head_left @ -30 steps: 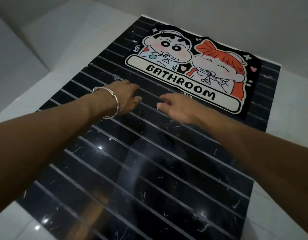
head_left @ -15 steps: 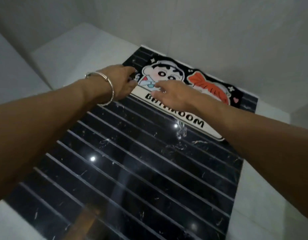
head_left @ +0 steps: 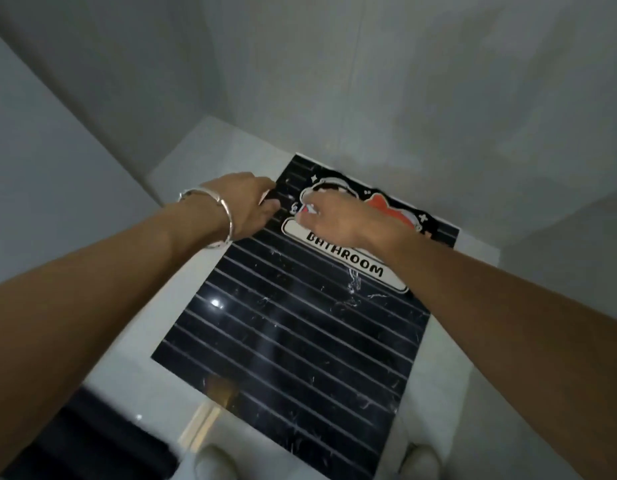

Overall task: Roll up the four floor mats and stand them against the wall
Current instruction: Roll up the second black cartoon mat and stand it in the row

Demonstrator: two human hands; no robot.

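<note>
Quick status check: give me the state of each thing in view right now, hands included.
Black striped BATHROOM mat: flat on the floor, unrolled.
Cartoon print: face up, partly covered by the right hand.
Left hand: fingers curled at the mat's far left corner; grip unclear.
Right hand: palm down on the print, fingers bent.
Silver bangle: on the left wrist.

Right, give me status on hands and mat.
Left hand at the mat far-left edge, fingers curled, grip unclear. Right hand on the cartoon print. Mat flat, unrolled. Nothing on it.
</note>
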